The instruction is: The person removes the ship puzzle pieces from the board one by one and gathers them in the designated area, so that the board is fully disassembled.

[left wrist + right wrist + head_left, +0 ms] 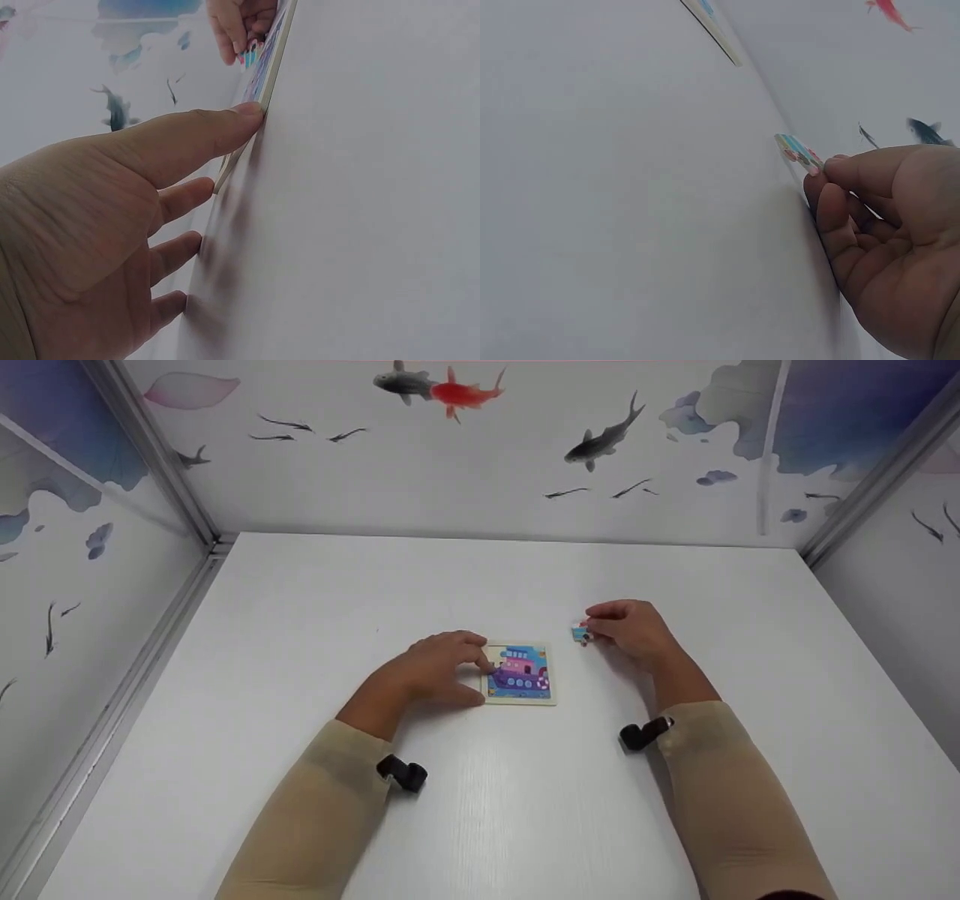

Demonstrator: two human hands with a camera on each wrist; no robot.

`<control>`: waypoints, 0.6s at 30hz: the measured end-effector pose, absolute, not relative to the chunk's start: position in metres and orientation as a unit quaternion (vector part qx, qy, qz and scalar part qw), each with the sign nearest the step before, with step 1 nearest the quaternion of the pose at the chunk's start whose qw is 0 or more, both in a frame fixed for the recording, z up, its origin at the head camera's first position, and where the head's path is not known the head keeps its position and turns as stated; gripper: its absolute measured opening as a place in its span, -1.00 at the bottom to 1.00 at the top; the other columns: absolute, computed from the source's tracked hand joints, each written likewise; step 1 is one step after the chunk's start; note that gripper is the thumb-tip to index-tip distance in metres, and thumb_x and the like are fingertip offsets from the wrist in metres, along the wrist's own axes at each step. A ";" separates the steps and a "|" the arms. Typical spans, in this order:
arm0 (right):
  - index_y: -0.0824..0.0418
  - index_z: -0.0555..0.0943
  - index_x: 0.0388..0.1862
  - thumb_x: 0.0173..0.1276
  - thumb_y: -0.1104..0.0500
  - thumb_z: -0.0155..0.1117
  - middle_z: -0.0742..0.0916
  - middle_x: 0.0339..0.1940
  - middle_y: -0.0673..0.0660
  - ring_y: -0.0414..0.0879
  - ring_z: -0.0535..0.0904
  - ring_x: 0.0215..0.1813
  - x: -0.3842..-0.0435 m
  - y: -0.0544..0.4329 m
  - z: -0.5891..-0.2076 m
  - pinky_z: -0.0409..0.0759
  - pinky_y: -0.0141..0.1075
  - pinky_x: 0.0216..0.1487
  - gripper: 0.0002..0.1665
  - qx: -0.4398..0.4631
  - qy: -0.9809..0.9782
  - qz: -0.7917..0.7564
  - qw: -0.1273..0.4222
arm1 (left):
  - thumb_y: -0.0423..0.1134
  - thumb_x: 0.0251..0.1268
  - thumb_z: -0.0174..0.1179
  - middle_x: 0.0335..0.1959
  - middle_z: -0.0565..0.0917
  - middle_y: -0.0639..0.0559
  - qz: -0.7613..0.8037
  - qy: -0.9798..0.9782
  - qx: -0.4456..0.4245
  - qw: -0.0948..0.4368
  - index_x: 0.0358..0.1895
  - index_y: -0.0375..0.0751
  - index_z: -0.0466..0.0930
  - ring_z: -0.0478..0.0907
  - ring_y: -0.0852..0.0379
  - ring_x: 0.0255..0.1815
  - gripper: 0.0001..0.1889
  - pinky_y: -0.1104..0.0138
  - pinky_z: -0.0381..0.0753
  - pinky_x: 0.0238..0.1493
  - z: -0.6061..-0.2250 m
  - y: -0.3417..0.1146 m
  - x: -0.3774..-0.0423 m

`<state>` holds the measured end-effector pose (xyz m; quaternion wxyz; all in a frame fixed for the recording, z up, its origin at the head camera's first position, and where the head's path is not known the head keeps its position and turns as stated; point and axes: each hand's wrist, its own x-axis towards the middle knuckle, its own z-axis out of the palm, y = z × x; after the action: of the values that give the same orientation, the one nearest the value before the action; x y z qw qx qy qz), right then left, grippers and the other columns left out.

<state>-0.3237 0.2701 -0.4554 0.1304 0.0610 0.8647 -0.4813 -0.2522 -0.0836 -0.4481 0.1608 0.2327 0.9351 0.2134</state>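
A square jigsaw puzzle board with a pale rim lies flat on the table, picturing a purple and pink boat on blue. Pale bare backing shows at its upper left. My left hand rests along the board's left side, thumb at the lower left corner and a fingertip on the picture. In the left wrist view that hand has its fingers spread, some tips down on the table. Right of the board, my right hand pinches a small colourful puzzle piece between thumb and forefinger, just over the tabletop.
The white table reaches back to a wall panel painted with fish and leaves. Similar panels stand at the left and right, joined by metal posts. Each sleeve cuff carries a small black device.
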 end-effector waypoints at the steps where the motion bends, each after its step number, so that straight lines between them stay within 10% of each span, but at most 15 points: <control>1: 0.07 0.72 0.25 0.59 0.03 0.35 0.76 0.21 0.13 -0.08 0.72 0.09 -0.324 0.270 -0.456 0.70 -0.44 0.04 -0.66 0.062 0.865 -0.480 0.129 | 0.03 0.30 0.47 0.68 0.33 0.24 0.213 0.935 0.233 0.160 0.24 0.30 0.72 0.11 -0.04 0.78 -0.57 -0.14 0.05 0.77 -0.448 -0.084 -0.252; 18: 0.12 0.69 0.30 0.57 0.06 0.37 0.70 0.29 0.17 -0.07 0.73 0.14 -0.322 0.271 -0.452 0.74 -0.44 0.07 -0.61 0.080 0.859 -0.490 0.124 | 0.01 0.30 0.47 0.68 0.35 0.18 0.208 0.934 0.243 0.161 0.26 0.24 0.72 0.15 -0.05 0.77 -0.55 -0.11 0.09 0.77 -0.445 -0.083 -0.252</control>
<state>-0.3223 0.2708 -0.4515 0.1239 0.0803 0.8590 -0.4902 -0.2519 -0.0828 -0.4453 0.1607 0.2430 0.9338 0.2077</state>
